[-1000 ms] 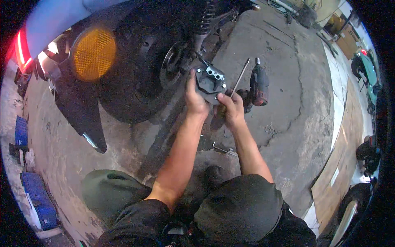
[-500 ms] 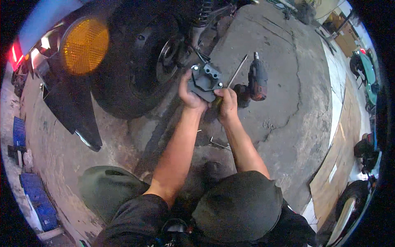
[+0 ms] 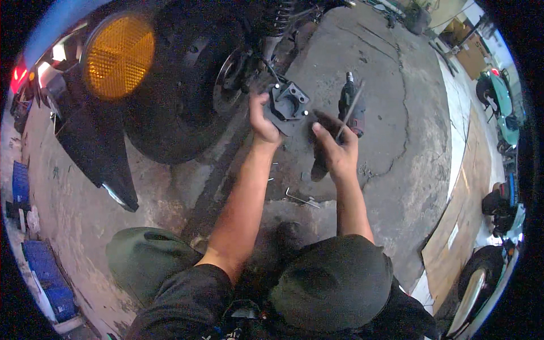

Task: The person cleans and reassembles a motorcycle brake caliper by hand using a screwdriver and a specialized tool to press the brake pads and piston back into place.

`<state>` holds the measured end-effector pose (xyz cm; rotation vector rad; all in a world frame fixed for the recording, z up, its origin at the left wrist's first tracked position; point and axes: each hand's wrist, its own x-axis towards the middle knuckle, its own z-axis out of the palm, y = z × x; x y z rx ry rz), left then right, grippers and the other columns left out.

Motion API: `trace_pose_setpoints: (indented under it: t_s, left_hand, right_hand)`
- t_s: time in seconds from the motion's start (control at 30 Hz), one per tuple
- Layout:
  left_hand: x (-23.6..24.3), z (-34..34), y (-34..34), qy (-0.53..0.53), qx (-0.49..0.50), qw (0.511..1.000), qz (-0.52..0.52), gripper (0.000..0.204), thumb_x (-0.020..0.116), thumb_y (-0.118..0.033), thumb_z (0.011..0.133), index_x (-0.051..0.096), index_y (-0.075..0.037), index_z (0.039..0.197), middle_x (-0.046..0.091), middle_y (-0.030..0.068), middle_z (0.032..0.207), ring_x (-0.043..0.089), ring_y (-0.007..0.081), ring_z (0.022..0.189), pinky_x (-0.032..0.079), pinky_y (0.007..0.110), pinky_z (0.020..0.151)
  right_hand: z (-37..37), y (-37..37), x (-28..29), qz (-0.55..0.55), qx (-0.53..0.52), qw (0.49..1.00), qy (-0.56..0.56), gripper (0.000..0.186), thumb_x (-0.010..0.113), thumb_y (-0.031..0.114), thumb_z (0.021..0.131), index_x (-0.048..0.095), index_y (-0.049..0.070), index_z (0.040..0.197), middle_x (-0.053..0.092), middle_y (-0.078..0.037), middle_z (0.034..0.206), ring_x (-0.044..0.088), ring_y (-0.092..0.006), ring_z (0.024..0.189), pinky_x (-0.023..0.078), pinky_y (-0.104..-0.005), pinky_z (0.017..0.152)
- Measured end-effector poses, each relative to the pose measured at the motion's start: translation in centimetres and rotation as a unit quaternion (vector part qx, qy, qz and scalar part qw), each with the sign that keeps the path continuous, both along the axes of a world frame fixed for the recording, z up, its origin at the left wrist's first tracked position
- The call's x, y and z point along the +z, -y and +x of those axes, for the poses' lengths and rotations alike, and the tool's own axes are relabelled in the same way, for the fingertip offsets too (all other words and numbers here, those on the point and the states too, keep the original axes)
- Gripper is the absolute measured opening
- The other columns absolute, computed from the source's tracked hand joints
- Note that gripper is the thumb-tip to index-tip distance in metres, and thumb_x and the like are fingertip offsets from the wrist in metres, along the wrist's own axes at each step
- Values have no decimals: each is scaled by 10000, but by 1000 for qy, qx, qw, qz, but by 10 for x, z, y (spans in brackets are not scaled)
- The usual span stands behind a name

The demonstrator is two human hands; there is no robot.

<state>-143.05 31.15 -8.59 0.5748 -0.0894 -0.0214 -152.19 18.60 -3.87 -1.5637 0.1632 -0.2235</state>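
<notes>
My left hand [image 3: 264, 123] is wrapped round a dark brake caliper [image 3: 288, 103], holding it up beside the wheel [image 3: 170, 107]. The caliper's open middle and two bright bolt ends face up, and a dark hose runs from it toward the vehicle. My right hand [image 3: 341, 148] is apart from the caliper, to its right, closed on a screwdriver with thumb and forefinger spread. The screwdriver's long metal shank [image 3: 352, 107] points up and away; its handle is mostly hidden by the hand. A cordless impact driver [image 3: 357, 120] lies on the floor just beyond, partly behind the fingers.
A bent hex key [image 3: 302, 198] lies on the concrete between my forearms. At the upper left are an orange reflector [image 3: 120, 56] and a dark mudguard [image 3: 96, 153]. Flattened cardboard [image 3: 453, 249] and parked motorbikes [image 3: 498, 107] line the right side. Blue objects [image 3: 48, 277] stand far left.
My right hand has drawn away from the caliper to the right, taking the screwdriver with it. The left hand still holds the caliper, now tilted slightly differently.
</notes>
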Motion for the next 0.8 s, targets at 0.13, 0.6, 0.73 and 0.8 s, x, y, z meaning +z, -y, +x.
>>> trace_pose_setpoints:
  t_s: [0.13, 0.6, 0.73, 0.8]
  left_hand:
    - [-7, 5, 1, 32, 9, 999, -41, 424, 419, -315, 804, 523, -41, 1111, 587, 97, 1034, 584, 238, 951, 460, 371, 854]
    - [2, 4, 6, -26, -10, 999, -20, 533, 381, -451, 779, 580, -24, 1028, 621, 108, 975, 598, 252, 895, 478, 370, 802]
    - [-11, 20, -16, 55, 103, 979, 168, 508, 403, -444, 784, 578, -30, 1022, 617, 92, 979, 592, 240, 889, 470, 357, 814]
    - [3, 13, 5, 26, 87, 991, 96, 502, 408, -444, 785, 579, -31, 1013, 618, 88, 972, 592, 238, 885, 467, 352, 815]
  right_hand:
    - [17, -2, 0, 26, 46, 998, -31, 297, 725, 162, 757, 623, 1, 985, 582, -5, 691, 497, -81, 553, 385, -236, 491]
    - [7, 22, 70, 331, 40, 857, 393, 263, 460, 294, 893, 523, 67, 776, 520, -59, 657, 503, -205, 622, 431, -327, 614]
    - [36, -29, 31, 76, -160, 933, 314, 270, 419, 232, 940, 520, 40, 780, 565, -67, 692, 532, -179, 619, 462, -336, 624]
    - [40, -12, 41, 51, -160, 906, 389, 261, 414, 213, 951, 519, 44, 782, 558, -57, 683, 522, -187, 597, 459, -346, 605]
